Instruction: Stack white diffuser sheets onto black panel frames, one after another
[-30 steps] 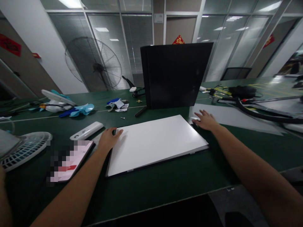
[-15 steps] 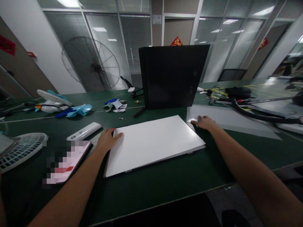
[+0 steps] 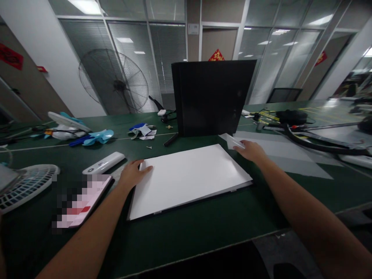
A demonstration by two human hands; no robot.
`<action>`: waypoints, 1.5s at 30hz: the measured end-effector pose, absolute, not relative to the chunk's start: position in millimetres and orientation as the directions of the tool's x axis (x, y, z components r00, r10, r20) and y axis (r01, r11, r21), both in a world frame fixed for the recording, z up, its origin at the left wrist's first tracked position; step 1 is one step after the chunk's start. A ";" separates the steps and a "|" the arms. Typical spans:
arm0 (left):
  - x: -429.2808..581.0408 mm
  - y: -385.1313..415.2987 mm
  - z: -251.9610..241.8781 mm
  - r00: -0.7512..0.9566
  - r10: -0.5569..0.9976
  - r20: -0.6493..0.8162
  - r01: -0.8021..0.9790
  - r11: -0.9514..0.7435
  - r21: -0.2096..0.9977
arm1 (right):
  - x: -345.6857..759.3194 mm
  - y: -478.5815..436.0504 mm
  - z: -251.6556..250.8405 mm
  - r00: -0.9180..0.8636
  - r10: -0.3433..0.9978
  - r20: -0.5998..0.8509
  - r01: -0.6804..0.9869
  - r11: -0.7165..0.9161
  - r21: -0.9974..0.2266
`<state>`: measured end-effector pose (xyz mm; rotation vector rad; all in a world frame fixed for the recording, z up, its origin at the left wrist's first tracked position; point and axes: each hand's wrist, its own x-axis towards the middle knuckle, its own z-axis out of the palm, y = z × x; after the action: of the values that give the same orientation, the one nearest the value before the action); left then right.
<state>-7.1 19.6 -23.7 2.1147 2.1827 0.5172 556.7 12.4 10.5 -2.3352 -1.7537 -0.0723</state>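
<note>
A flat white panel (image 3: pixel 188 178) lies on the green table (image 3: pixel 203 228) in front of me. My left hand (image 3: pixel 133 173) rests on its near-left corner, fingers curled over the edge. My right hand (image 3: pixel 252 150) is just past the panel's far-right corner and pinches the corner of a thin translucent sheet (image 3: pixel 279 151), lifting it slightly off the table. A black upright board (image 3: pixel 210 97) stands behind the panel.
A phone (image 3: pixel 83 201) and a white remote-like device (image 3: pixel 104 162) lie left of the panel. A small white fan (image 3: pixel 27 184) sits far left. Blue and white parts (image 3: pixel 87 135), black cables (image 3: pixel 314 139) and a floor fan (image 3: pixel 114 81) are further back.
My right hand went from lying flat on the translucent sheet to pinching its corner and raising it. My left hand stayed on the panel's corner.
</note>
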 end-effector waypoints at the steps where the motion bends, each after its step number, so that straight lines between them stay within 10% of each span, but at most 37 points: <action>1: -7.2 19.1 -23.1 -0.053 0.980 0.192 0.961 -0.002 0.277 | 547.2 11.4 11.6 0.236 0.957 0.169 0.966 -0.212 -0.150; 11: -12.6 25.8 -29.5 -0.006 0.990 0.139 0.974 -0.026 0.225 | 426.9 -37.6 16.5 -0.343 0.929 0.142 0.906 0.367 -0.211; 20: -12.2 25.3 -27.6 0.011 0.988 0.153 0.976 -0.044 0.214 | 416.2 -48.4 24.8 -0.407 0.904 0.132 0.817 0.425 -0.389; 27: -13.8 26.6 -29.9 0.019 0.992 0.128 0.982 -0.042 0.184 | 473.6 -11.8 6.7 -0.220 0.960 0.174 0.972 0.231 -0.045; 33: -9.6 22.5 -26.4 0.020 0.991 0.134 0.978 -0.047 0.204 | 480.5 -12.5 6.1 -0.174 0.979 0.103 0.984 0.178 -0.030; 45: -6.7 18.3 -22.9 0.008 0.988 0.156 0.973 -0.043 0.225 | 421.4 -38.9 17.1 -0.482 0.866 0.134 0.848 0.499 -0.176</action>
<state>-6.7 18.3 -22.9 2.1918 2.1350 0.4189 421.4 -38.9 17.1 -1.4715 -2.5375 0.1259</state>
